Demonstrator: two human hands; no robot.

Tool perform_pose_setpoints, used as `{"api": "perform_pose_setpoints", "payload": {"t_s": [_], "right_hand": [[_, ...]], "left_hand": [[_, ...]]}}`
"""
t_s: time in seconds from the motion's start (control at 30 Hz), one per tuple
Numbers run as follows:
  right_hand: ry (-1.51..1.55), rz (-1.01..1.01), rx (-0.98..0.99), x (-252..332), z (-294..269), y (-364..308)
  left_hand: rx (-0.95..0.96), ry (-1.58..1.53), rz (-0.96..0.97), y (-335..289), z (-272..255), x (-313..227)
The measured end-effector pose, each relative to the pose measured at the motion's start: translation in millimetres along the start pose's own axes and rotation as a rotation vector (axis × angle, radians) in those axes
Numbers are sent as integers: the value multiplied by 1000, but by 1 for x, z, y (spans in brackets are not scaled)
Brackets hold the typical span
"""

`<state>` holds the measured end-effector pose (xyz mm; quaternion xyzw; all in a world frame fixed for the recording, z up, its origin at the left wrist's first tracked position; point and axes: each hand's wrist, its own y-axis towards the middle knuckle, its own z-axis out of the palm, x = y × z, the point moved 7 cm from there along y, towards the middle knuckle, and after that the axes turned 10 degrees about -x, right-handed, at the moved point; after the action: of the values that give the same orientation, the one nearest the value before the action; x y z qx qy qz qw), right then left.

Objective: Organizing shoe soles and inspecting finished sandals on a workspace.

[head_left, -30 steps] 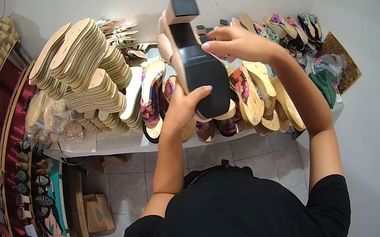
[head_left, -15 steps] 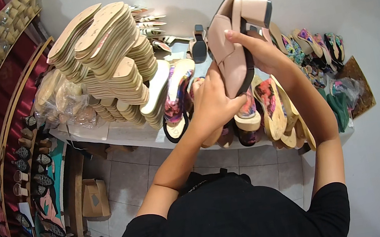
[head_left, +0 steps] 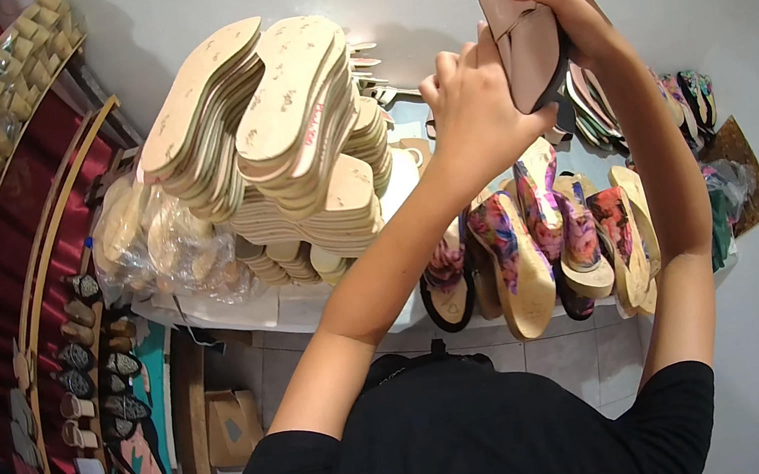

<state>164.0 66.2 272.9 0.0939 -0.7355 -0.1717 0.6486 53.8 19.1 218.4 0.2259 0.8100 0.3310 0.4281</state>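
Raised high over the table, a pale pink heeled mule (head_left: 529, 48) with a block heel is tilted, its heel pointing up and to the right. My right hand (head_left: 580, 19) grips it around the middle, thumb pressed on the side and the other fingers hidden behind. At the toe end my left hand (head_left: 484, 112) holds it, thumb under the toe and fingers along the left side, partly bent. Below the hands, a row of floral slide sandals (head_left: 514, 264) stands along the near edge of the table.
Tall stacks of shoe insoles (head_left: 294, 100) rise left of my left forearm, beside a clear plastic bag (head_left: 162, 240). At far left, curved racks (head_left: 53, 284) carry shoes and bagged heel blocks. A cardboard box (head_left: 232, 427) sits on the floor. A brown board (head_left: 740, 163) leans at right.
Both hands have moved up and to the right with the mule between them. The view has shifted, so the table and stacks appear further right and lower.
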Motion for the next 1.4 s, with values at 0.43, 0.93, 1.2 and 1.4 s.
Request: {"api": "perform_pose_setpoints", "payload": {"t_s": [0.43,0.93,1.2,1.4], "right_hand": [[-613,-250,-179,-147,-4,179],[-1064,858,87,-518,124,181],[-1136,915,10,-496,115,173],[-1348,1075,216,-479,123,159]], "left_hand": [[564,-778,127,-95,-7,45],[474,-239,73,-148,51,115],[644,-288,40,-149,63,121],[568,-293,54,-150,60,125]]}}
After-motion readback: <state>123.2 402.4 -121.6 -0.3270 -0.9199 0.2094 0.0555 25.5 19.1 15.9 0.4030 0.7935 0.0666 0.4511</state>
